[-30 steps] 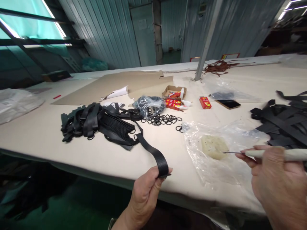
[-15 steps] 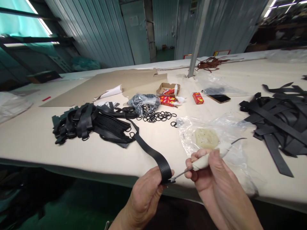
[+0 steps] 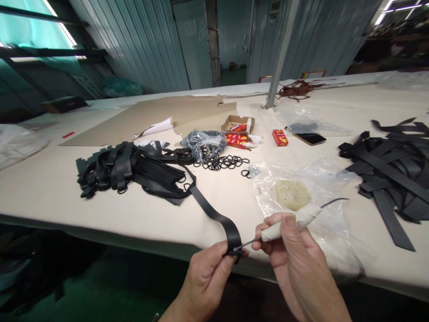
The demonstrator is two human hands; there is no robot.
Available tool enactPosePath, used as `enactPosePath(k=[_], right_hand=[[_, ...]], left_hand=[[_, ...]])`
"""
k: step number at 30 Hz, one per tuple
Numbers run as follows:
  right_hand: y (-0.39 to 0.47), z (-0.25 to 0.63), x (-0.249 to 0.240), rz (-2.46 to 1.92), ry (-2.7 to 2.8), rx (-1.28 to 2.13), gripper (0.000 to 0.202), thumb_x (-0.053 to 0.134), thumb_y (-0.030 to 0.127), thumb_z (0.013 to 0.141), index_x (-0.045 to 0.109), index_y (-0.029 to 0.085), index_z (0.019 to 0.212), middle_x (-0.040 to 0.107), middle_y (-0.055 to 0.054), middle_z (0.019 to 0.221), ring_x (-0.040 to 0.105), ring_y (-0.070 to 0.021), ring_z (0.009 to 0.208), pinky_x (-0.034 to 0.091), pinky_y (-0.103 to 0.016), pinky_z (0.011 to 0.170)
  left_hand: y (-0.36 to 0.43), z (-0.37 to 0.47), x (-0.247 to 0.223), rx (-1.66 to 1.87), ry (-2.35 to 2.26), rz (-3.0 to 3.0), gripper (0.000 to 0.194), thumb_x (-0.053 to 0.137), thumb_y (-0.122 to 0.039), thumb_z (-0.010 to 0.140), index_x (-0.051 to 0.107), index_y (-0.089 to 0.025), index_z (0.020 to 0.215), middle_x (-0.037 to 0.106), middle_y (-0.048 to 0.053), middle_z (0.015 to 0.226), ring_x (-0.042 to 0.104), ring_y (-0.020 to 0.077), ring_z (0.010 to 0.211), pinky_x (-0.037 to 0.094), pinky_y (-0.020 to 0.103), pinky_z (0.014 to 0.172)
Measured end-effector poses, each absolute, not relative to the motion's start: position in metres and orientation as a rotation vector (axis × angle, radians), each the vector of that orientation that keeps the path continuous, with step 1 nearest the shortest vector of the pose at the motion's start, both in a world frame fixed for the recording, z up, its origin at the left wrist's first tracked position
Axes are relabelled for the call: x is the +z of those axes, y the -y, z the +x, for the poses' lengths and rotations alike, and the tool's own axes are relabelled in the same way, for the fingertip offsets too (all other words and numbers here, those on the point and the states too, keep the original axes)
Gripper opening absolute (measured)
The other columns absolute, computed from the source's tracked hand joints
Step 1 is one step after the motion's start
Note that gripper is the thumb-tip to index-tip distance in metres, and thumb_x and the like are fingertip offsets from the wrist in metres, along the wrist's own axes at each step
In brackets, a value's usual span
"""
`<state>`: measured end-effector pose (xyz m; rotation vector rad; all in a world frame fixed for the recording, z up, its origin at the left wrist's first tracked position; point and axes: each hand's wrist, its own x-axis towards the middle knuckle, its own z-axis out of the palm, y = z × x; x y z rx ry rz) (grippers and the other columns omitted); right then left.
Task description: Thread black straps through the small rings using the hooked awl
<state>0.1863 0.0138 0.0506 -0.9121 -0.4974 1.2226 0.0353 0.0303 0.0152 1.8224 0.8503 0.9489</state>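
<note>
Corrugated metal walls behind a long cream-covered counter (image 3: 67, 192) strewn with leatherwork. At its near edge, left hand (image 3: 208, 277) pinched shut on the folded end of a grained black leather strap (image 3: 231, 232), held taut and raised for access, right hand (image 3: 295, 255) closed round a white-handled awl (image 3: 288, 223), thin metal tip touching the fold. Farther out: waxy yellowish lump (image 3: 292, 194) on a clear plastic bag, loose black rings (image 3: 224, 162), heaped flat straps (image 3: 389, 174) at right.
</note>
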Motion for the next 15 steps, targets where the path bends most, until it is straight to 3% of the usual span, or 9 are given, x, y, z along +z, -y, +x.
enactPosePath(k=[5, 9, 15], right_hand=[[-0.012, 0.187, 0.038, -1.07, 0.616, 1.178, 0.026, 0.057, 0.045, 0.083, 0.055, 0.019, 0.078, 0.06, -0.001, 0.068, 0.061, -0.0146, 0.059, 0.053, -0.024, 0.052], [-0.014, 0.184, 0.031, -1.254, 0.828, 1.015, 0.029, 0.054, 0.047, 0.084, 0.054, 0.019, 0.075, 0.059, -0.002, 0.065, 0.06, -0.0157, 0.057, 0.052, -0.025, 0.051], [-0.018, 0.183, 0.07, -1.362, 1.076, 0.635, 0.028, 0.048, 0.044, 0.087, 0.055, 0.022, 0.071, 0.058, -0.003, 0.067, 0.061, -0.0174, 0.061, 0.049, -0.025, 0.048]], left_hand=[[-0.024, 0.039, 0.018, 0.87, -0.912, 1.426, 0.021, 0.048, -0.022, 0.089, 0.069, -0.018, 0.087, 0.072, 0.004, 0.08, 0.067, 0.017, 0.074, 0.051, 0.022, 0.072], [-0.021, 0.041, 0.016, 0.832, -0.964, 1.225, 0.023, 0.051, -0.027, 0.087, 0.07, -0.015, 0.084, 0.071, 0.005, 0.073, 0.067, 0.0185, 0.068, 0.051, 0.025, 0.068], [-0.02, 0.045, 0.009, 0.852, -1.068, 1.089, 0.026, 0.054, -0.032, 0.084, 0.069, -0.013, 0.074, 0.069, 0.006, 0.066, 0.065, 0.0199, 0.064, 0.049, 0.028, 0.067]])
